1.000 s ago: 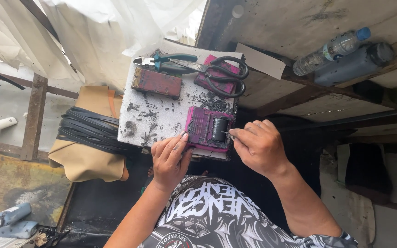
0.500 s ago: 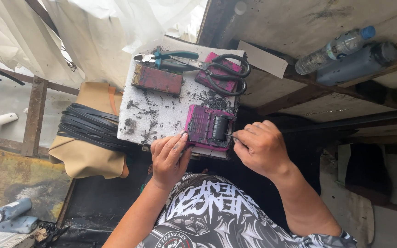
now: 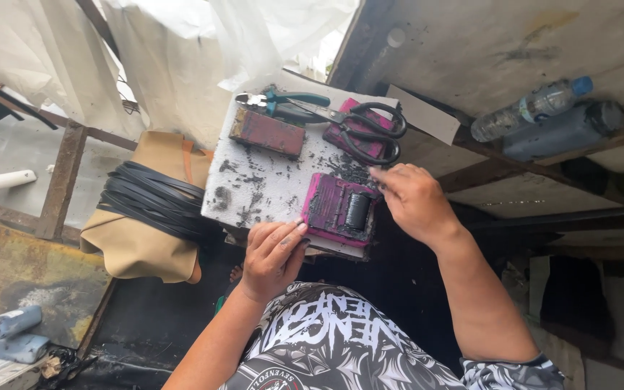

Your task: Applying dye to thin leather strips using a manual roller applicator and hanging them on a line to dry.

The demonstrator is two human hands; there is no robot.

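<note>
Black-and-white printed cloth covers the person's lap at the near edge. Just past it, the left hand (image 3: pixel 272 256) rests loosely on the front edge of a white board (image 3: pixel 269 180), fingertips touching the near left corner of a magenta block (image 3: pixel 341 211) that carries a dark roller; it grasps nothing. The right hand (image 3: pixel 413 202) hovers at the block's far right corner, fingers curled; I cannot tell whether it holds anything. Farther back lie a brown block (image 3: pixel 267 133), scissors (image 3: pixel 366 128) and green-handled pliers (image 3: pixel 287 101). A bottle (image 3: pixel 532 108) lies far right.
</note>
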